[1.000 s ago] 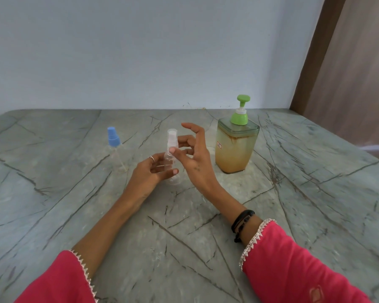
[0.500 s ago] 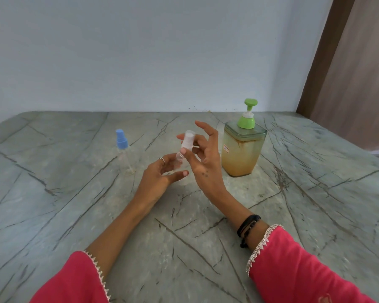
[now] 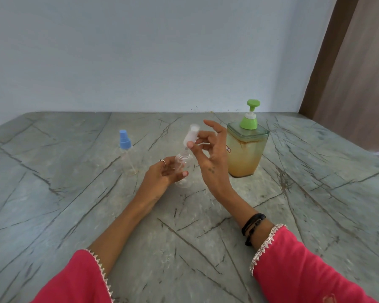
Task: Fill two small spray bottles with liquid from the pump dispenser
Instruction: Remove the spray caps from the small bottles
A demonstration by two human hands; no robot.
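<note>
My left hand [image 3: 162,174] grips a small clear spray bottle [image 3: 184,171] standing on the marble table [image 3: 74,193]. Thumb and fingers of my right hand [image 3: 210,154] pinch its white spray cap [image 3: 191,136], tilted and lifted just above the bottle's neck. A second clear spray bottle with a blue cap [image 3: 125,149] stands to the left, untouched. At the right stands the pump dispenser [image 3: 246,149], a square clear container of amber liquid with a green pump head, close behind my right hand.
A pale blue wall runs along the table's far edge. A brown door frame [image 3: 328,57] rises at the back right, past the table's right edge.
My right hand has lifted the white cap up off the clear bottle and tilted it. My left hand has kept hold of the bottle.
</note>
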